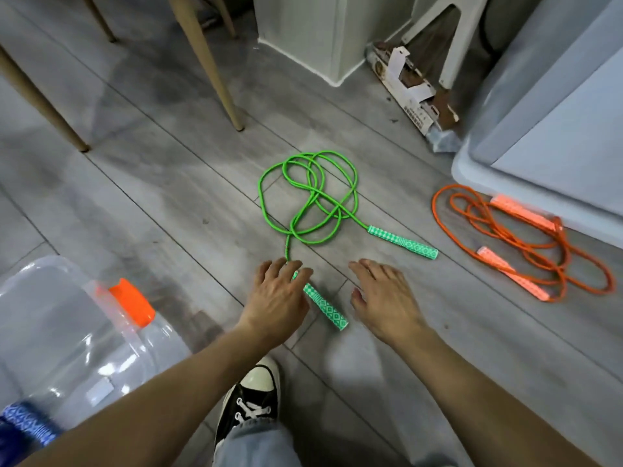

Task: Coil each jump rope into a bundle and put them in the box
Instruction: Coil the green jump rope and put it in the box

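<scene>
Down low, left hand (278, 298) spread over the near handle (325, 306) of the green jump rope (308, 200), right hand (387, 294) open just beside it, holding nothing, orange jump rope (515, 241) loose on the floor (151, 197) to the right, clear plastic box (67, 332) at left.

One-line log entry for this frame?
phase: reach | left hand: open, over near handle of green jump rope | right hand: open, empty | orange jump rope: uncoiled, floor
</scene>
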{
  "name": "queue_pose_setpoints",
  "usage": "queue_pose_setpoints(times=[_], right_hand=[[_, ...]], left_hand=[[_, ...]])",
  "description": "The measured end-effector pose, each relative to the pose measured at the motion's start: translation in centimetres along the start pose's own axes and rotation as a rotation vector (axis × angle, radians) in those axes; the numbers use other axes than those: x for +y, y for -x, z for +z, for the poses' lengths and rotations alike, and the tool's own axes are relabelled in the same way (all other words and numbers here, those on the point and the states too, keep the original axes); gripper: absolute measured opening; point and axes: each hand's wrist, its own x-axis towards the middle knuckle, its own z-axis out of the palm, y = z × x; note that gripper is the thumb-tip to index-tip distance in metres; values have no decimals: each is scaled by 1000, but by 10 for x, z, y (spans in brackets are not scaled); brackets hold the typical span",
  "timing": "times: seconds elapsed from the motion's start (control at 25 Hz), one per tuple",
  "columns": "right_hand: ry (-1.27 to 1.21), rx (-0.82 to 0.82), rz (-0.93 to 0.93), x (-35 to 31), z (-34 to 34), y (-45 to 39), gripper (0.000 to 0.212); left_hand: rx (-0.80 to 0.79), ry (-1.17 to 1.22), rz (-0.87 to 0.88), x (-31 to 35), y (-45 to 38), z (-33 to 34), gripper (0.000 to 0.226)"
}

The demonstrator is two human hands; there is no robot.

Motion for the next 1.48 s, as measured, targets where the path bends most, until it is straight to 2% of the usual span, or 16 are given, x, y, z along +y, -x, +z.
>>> queue_pose_setpoints(times=[0.08,0.2,0.28,0.36,0.48,0.6,0.72,0.8,0.92,1.04,1.16,1.24,1.32,1.4,1.44,1.48], right_hand=[[-21,-29,-12,2,19,0,50],[-31,-21,-26,8,41,-4,50],[-25,-19,-38,11,49,-8,50],[-15,-33,-36,12,52,-15,50],[-30,-47,-34,7,46,-36,50],[-18,-76,-29,-1,40,-67,59],[41,-178,7,-3,42,-94,67],[117,-269,22,-1,47,-98,62],[170,-314,27,6,48,-90,41],[171,-248,22,28,39,-79,35],[-171,-76,97,50,17,-74,30],[-516,-48,166,54,-4,-77,22],[-739,25,214,53,-27,-85,15],[-872,164,294,51,-52,-92,15],[-861,201,352,53,-65,-93,14],[-725,176,408,58,-77,-93,9]], left_hand=[[-109,5,-61,-5,-12,19,49],[-267,139,-339,-13,-42,38,47],[-258,304,-554,-19,-65,48,52],[-230,365,-631,-22,-82,57,49],[-208,326,-551,-12,-84,62,37],[-245,336,-452,-2,-70,68,38],[-217,463,-423,0,-56,65,37],[-195,646,-356,4,-51,54,27],[-260,819,-232,15,-39,31,7],[-385,848,-207,20,-24,23,19],[-503,788,-124,20,-16,19,18],[-555,789,-56,24,-13,10,20],[-578,785,33,30,-12,-5,21],[-562,803,91,34,-10,-30,20],[-541,857,98,35,-9,-46,21],[-503,940,96,35,-8,-65,22]])
